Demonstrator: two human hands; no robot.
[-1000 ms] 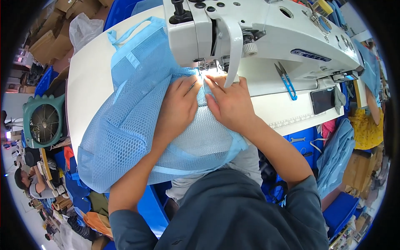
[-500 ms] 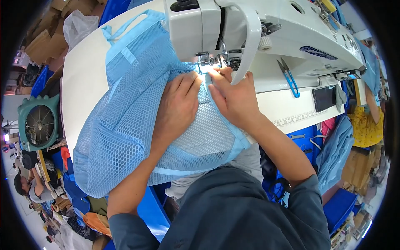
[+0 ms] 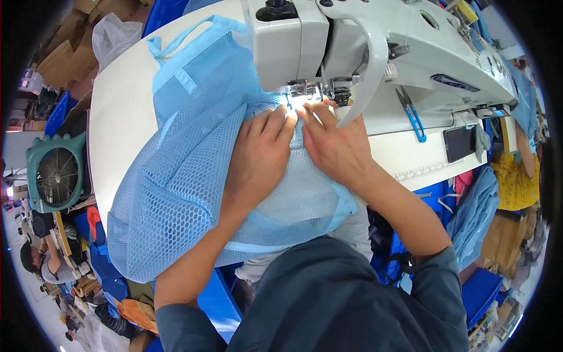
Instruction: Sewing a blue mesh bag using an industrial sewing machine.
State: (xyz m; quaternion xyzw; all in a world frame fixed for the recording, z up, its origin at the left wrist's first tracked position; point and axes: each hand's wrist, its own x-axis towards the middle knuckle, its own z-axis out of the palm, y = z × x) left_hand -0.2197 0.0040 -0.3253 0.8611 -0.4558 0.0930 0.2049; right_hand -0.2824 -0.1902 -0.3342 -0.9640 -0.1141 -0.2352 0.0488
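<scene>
A light-blue mesh bag (image 3: 167, 196) with smooth fabric bands and a strap loop spreads over the white table, its near part hanging at my lap. Its far edge runs to the lit presser foot (image 3: 302, 90) of a white sewing machine (image 3: 278, 53). My left hand (image 3: 261, 149) presses the mesh just left of the foot, fingers held together on it. Close beside it, my right hand (image 3: 337, 141) has its fingertips gathered on the bag's edge, right in front of the foot. Glare and fingers hide the needle and the exact stitching spot.
Right of the machine's head lie blue-handled thread snips (image 3: 413, 115), a dark phone (image 3: 460, 144) and a clear ruler (image 3: 431, 168) along the table (image 3: 111, 135). A green fan (image 3: 57, 173) stands to the left. Blue bins (image 3: 481, 293) and garments surround the seat; a co-worker (image 3: 50, 258) sits far left.
My right hand's thumb and fingers have drawn together, nearer my left hand at the presser foot. My left fingers have shifted slightly along the mesh. The whole view has moved a little.
</scene>
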